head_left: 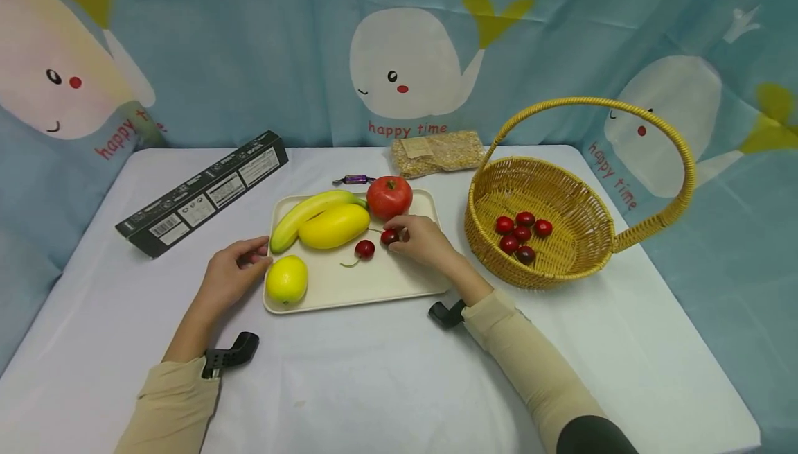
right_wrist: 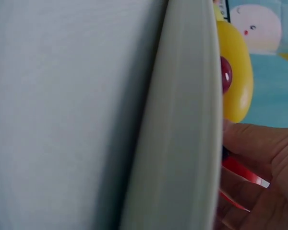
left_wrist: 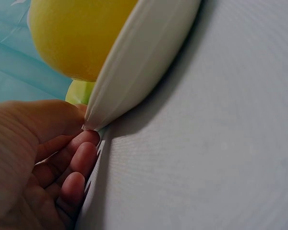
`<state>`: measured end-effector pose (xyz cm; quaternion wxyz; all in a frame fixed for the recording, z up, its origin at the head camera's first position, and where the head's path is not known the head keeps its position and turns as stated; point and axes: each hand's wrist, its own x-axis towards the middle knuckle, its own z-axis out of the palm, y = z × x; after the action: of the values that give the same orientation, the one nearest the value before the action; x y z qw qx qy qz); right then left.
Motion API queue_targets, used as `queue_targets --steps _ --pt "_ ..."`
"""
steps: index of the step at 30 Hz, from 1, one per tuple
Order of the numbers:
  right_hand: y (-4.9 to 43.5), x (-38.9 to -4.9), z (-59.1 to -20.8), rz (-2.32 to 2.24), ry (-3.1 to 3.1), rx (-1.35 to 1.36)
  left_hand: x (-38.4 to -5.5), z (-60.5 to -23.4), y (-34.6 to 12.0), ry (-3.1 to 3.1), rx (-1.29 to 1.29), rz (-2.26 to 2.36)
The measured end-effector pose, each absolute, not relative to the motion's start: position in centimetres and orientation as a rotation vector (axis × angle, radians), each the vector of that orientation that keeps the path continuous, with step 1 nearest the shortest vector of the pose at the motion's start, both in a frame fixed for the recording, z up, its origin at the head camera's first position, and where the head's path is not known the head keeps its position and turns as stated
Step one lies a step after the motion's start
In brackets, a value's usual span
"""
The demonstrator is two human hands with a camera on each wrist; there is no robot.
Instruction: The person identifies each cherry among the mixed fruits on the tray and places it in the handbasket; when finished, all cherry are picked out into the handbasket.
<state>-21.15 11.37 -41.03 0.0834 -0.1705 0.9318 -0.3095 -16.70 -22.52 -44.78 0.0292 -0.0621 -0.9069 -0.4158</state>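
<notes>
My left hand (head_left: 233,268) pinches the left rim of a cream tray (head_left: 368,289), thumb and fingertips meeting at its edge in the left wrist view. A cherry (head_left: 389,236) is between the thumb and fingers of my right hand (head_left: 424,242), over the right part of the tray. Another cherry (head_left: 364,249) with a stem lies on the tray just to its left. Also on the tray are a banana (head_left: 305,215), a yellow mango-shaped fruit (head_left: 334,227), a lemon (head_left: 287,279) and a tomato (head_left: 389,196). The tray wall hides most of the held cherry in the right wrist view.
A yellow wicker basket (head_left: 480,249) with a tall handle stands to the right, several cherries (head_left: 522,232) inside. A long black box (head_left: 206,190) lies at the back left. Behind the tray are a small purple wrapped item (head_left: 354,179) and a bag of kernels (head_left: 439,152).
</notes>
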Motion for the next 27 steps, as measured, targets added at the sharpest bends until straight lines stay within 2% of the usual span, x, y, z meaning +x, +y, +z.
queue_targets --steps 6,13,20,27 --pt "11.5 -20.8 -40.0 -0.930 2.771 -0.548 -16.5 -45.0 -22.9 -2.786 -0.199 -1.275" --pt "14.4 -20.2 -36.9 -1.060 2.775 -0.597 -16.4 -44.9 -22.8 -2.789 -0.181 -1.286" --pt "19.0 -18.8 -34.3 -1.275 2.817 -0.394 -16.5 -45.1 -22.7 -2.789 -0.188 -1.280" --pt "24.1 -17.6 -33.9 -1.404 2.888 -0.176 -16.6 -45.1 -22.5 -2.807 -0.190 -1.274"
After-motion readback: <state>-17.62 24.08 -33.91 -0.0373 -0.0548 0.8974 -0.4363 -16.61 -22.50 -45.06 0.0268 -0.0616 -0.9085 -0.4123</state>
